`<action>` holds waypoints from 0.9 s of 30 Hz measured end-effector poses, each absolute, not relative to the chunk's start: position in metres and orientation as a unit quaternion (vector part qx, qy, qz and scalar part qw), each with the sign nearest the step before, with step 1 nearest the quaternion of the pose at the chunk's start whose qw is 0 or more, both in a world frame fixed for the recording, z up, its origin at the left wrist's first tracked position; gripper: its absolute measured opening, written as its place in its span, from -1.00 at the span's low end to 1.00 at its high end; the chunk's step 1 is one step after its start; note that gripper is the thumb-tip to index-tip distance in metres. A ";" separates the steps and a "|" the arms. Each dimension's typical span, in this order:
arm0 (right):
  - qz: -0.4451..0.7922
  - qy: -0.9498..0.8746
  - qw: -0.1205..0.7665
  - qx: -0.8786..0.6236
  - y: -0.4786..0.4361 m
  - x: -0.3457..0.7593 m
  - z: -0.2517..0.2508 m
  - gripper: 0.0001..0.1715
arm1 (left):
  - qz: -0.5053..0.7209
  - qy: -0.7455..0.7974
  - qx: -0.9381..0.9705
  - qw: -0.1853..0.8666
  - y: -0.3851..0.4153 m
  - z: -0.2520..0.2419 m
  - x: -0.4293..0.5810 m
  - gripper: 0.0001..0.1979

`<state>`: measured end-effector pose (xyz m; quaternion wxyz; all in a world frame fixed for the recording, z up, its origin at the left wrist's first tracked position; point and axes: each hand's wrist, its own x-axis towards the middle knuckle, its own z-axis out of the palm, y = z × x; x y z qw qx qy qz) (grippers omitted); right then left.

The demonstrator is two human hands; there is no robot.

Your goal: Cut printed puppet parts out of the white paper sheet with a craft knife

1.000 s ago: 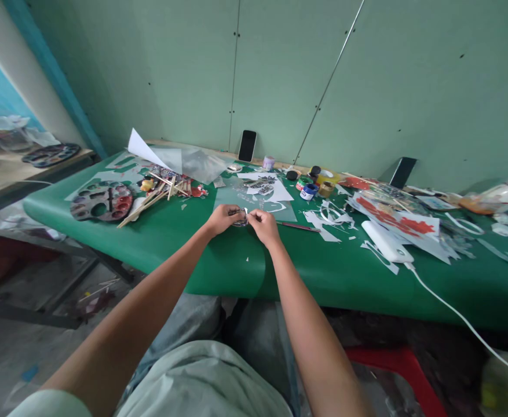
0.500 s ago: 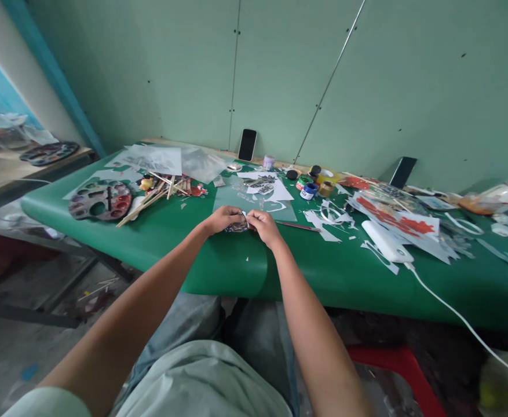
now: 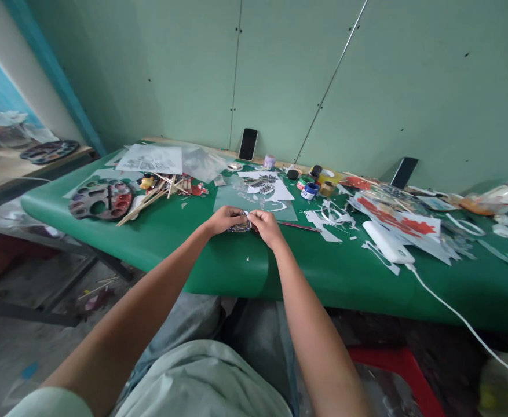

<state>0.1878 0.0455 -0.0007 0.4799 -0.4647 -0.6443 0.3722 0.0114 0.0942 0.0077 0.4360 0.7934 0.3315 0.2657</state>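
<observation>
1. Pinched shut on a small dark printed cut-out (image 3: 240,227): left hand (image 3: 223,219) and right hand (image 3: 266,226), fingertips meeting over it.
2. Cut-out held just above the green worktop (image 3: 171,237), well right of the paint palette (image 3: 101,200).
3. Risk: probable tear if pulled unevenly between the pinches; possible slip from a loose grip, down to the floor.

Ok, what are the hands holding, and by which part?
A small dark printed cutout, gripped by both hands: left hand on its left edge, right hand on its right edge.
</observation>
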 end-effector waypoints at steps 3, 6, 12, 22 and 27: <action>0.383 -0.653 0.469 -0.455 0.046 0.189 -0.001 -0.52 | 0.260 0.326 0.791 0.447 0.094 0.010 0.011 -0.74; 0.398 -0.659 0.457 -0.445 0.047 0.190 -0.001 -0.52 | 0.254 0.319 0.786 0.464 0.095 0.010 0.011 -0.74; 0.417 -0.652 0.460 -0.436 0.047 0.189 0.002 -0.50 | 0.258 0.314 0.773 0.486 0.099 0.007 0.012 -0.74; 0.417 -0.629 0.480 -0.447 0.043 0.187 0.004 -0.53 | 0.243 0.330 0.782 0.469 0.092 0.013 0.012 -0.74; 0.426 -0.632 0.476 -0.439 0.044 0.189 0.005 -0.58 | 0.241 0.333 0.781 0.471 0.091 0.014 0.012 -0.73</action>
